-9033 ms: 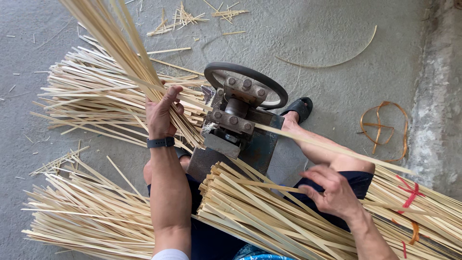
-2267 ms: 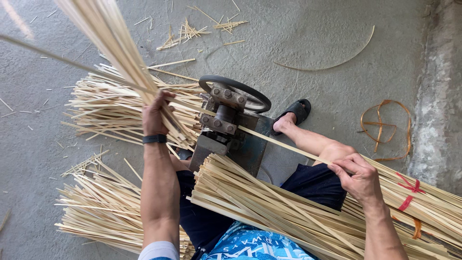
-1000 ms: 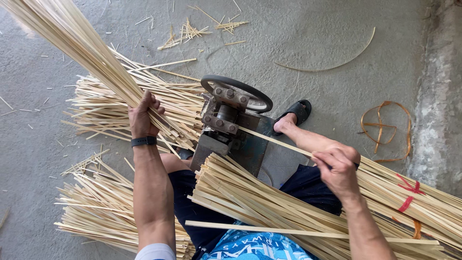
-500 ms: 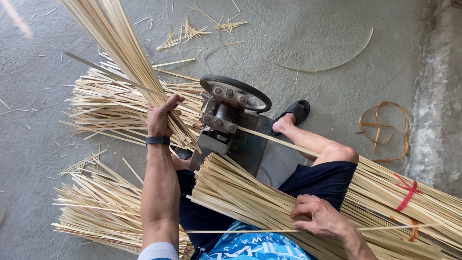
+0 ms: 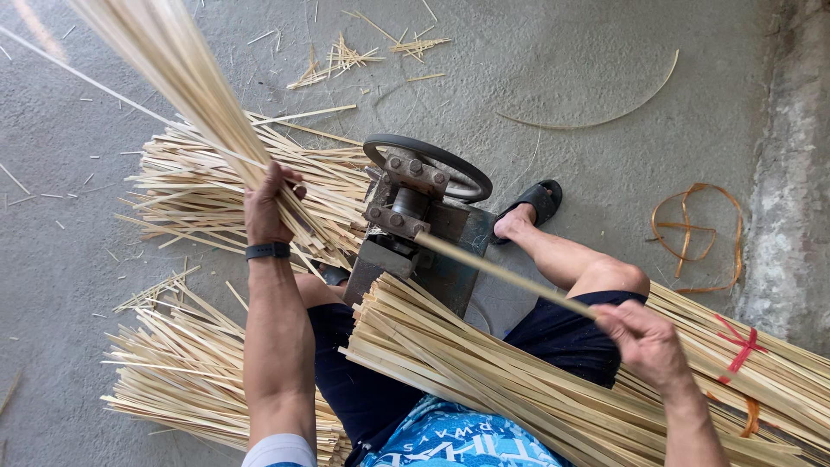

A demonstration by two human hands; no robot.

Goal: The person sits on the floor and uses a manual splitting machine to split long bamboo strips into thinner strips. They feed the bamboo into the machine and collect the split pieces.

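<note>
A single pale bamboo strip (image 5: 501, 270) runs into the green metal splitting machine (image 5: 424, 233), pinched by the right hand (image 5: 644, 342); the left hand (image 5: 268, 207) grips a sheaf of thin pale bamboo slivers (image 5: 186, 82) at far left.

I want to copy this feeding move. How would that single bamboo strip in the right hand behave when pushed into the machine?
The bamboo strip spans straight from the right hand to the machine without sagging, so it is probably fairly stiff. It looks thin and long, so likely light, and it may bow or snap if pushed off-line.
</note>
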